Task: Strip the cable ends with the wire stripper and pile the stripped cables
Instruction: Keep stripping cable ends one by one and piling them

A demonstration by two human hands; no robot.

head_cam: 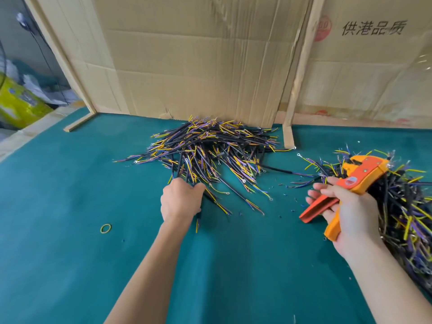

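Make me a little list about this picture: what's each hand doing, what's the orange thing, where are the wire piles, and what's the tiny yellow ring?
left hand: grips cables at the near edge of the middle pile
right hand: holds the orange wire stripper, handles apart
second pile: far right, behind the right hand
yellow ring: rubber band, lying alone on the green table
back: cardboard wall

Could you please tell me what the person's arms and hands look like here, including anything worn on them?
Both forearms are bare up to the frame's lower edge: no sleeves show. The left hand and right hand wear no gloves, and no rings, watch or bracelet are visible. Nails look short and unpainted.
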